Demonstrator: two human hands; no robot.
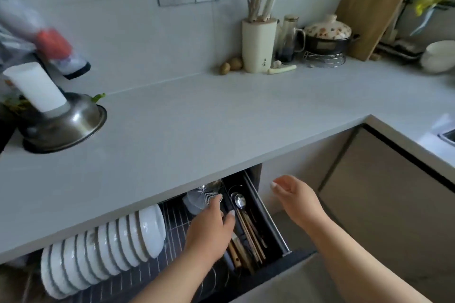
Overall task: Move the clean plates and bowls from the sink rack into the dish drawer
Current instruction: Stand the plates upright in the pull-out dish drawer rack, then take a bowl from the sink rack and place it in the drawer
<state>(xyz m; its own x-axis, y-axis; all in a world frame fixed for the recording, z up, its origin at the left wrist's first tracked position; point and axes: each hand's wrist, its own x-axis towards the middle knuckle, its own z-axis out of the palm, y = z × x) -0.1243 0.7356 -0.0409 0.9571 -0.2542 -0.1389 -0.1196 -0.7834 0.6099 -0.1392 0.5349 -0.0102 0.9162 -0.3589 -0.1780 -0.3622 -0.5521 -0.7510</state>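
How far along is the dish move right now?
Looks mostly done: a row of white plates and bowls already stands on edge in the open dish drawer. In hand: nothing. The left hand reaches over the drawer near the cutlery tray; the right hand hovers open beside it. Left: possibly the white bowls at the counter's far right; the sink rack itself is not visible.
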